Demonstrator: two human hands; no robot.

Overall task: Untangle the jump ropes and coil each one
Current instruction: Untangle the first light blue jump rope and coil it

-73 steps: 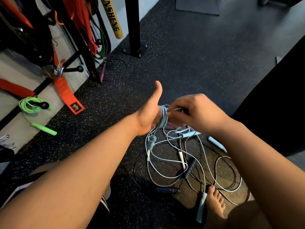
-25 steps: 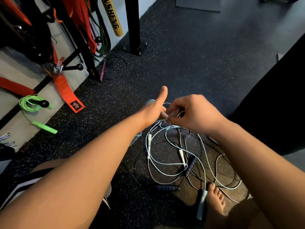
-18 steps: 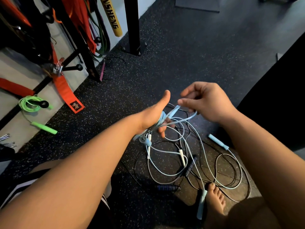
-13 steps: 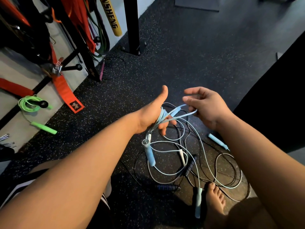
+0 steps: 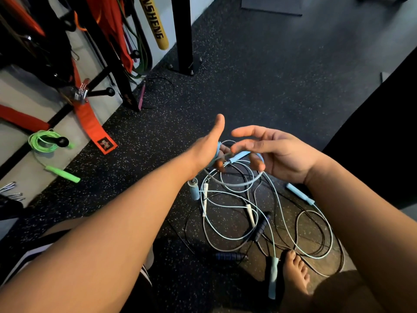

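A light blue jump rope (image 5: 234, 184) is wound in loops around my left hand (image 5: 208, 150), whose thumb sticks up and whose fingers curl over the coil. One blue handle (image 5: 194, 190) dangles below that hand. My right hand (image 5: 273, 152) hovers just to the right with fingers spread, a loop of the same rope hanging over its curled fingers beside a second blue handle (image 5: 239, 157). On the floor below lies a tangle of pale blue, white and black ropes (image 5: 248, 222) with dark blue handles (image 5: 228, 256).
A green jump rope (image 5: 42, 141) lies coiled at the left by the wall. A rack with orange straps (image 5: 90, 118) and a black post (image 5: 182, 35) stand behind. My bare foot (image 5: 293, 272) rests on the tangle. Loose blue handles (image 5: 299, 194) lie on the rubber floor.
My right hand has let go its pinch on the rope and opened, moving slightly right. The dangling handle under my left hand has swung up a little. More rope sits around my left hand.
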